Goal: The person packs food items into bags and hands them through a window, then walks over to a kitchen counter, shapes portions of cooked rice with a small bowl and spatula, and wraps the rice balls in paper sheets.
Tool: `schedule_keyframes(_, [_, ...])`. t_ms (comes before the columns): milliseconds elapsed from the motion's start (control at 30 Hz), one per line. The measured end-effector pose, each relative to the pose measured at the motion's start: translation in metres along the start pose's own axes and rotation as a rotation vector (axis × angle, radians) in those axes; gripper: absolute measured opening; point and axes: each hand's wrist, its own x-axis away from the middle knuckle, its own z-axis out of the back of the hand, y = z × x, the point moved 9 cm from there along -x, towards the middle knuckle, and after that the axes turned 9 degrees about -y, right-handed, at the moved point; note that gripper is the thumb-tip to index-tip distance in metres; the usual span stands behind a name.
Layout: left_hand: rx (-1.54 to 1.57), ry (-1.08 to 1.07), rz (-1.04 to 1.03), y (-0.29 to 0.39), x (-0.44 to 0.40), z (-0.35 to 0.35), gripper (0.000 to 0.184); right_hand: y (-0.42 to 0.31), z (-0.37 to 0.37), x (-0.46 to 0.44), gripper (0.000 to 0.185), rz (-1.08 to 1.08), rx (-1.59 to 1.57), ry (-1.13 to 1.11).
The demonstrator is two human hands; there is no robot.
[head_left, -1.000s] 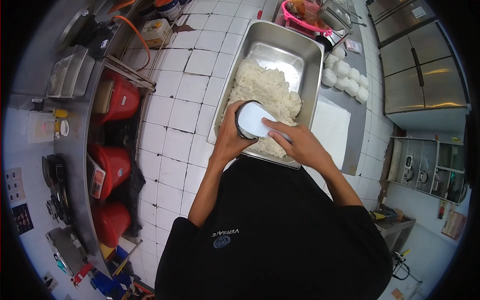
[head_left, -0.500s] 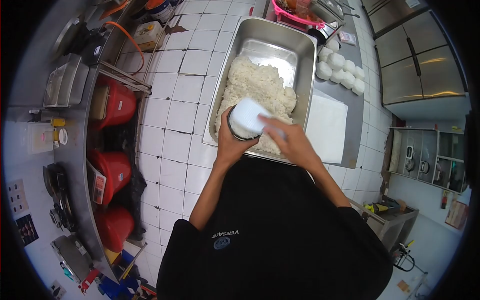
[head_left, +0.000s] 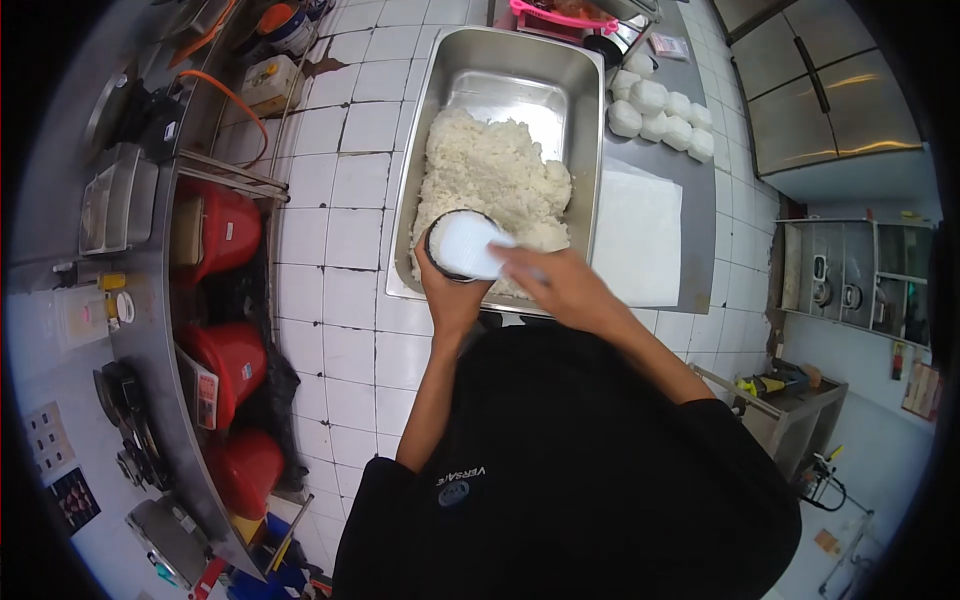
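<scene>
My left hand (head_left: 453,300) is wrapped around a small dark-rimmed bowl (head_left: 430,247) holding white rice. In my right hand (head_left: 562,284) is a white rice paddle (head_left: 465,243), its flat blade lying over the bowl's mouth and hiding most of the rice inside. Both hands are above the near end of a deep steel pan (head_left: 414,120). A large heap of cooked rice (head_left: 490,165) covers the near and middle part of that pan, and bare metal shows at its far end.
Right of the pan, a grey counter (head_left: 697,240) carries white paper sheets (head_left: 640,240) and several white rounded lumps (head_left: 650,97). A pink basket (head_left: 560,18) stands beyond the pan. At left, red bins (head_left: 232,235) sit under a steel table (head_left: 165,290).
The paddle has gone from tilted above the bowl to lying flatter across it. The whole view has shifted slightly, with the pan now further left in the picture.
</scene>
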Motion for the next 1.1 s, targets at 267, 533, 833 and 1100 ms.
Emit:
schedule_keyframes(267, [-0.043,0.15,-0.034,0.015,0.019,0.011,0.09,0.057,0.024,-0.027,0.032,-0.041,-0.139,0.176])
schedule_keyframes(533, [0.047,0.068,-0.179,0.048,0.056,-0.087,0.102,0.076,0.05,0.016,0.035,0.21,-0.109,0.176])
schedule_keyframes(833, [-0.241,-0.497,-0.009,0.063,0.083,-0.242,0.088,0.272,0.133,0.16,0.04,-0.086,-0.65,0.761])
schedule_keyframes(1100, [-0.738,-0.635,-0.215,-0.068,0.096,-0.288,0.051,0.288,0.1,0.139,0.053,0.011,0.645,0.487])
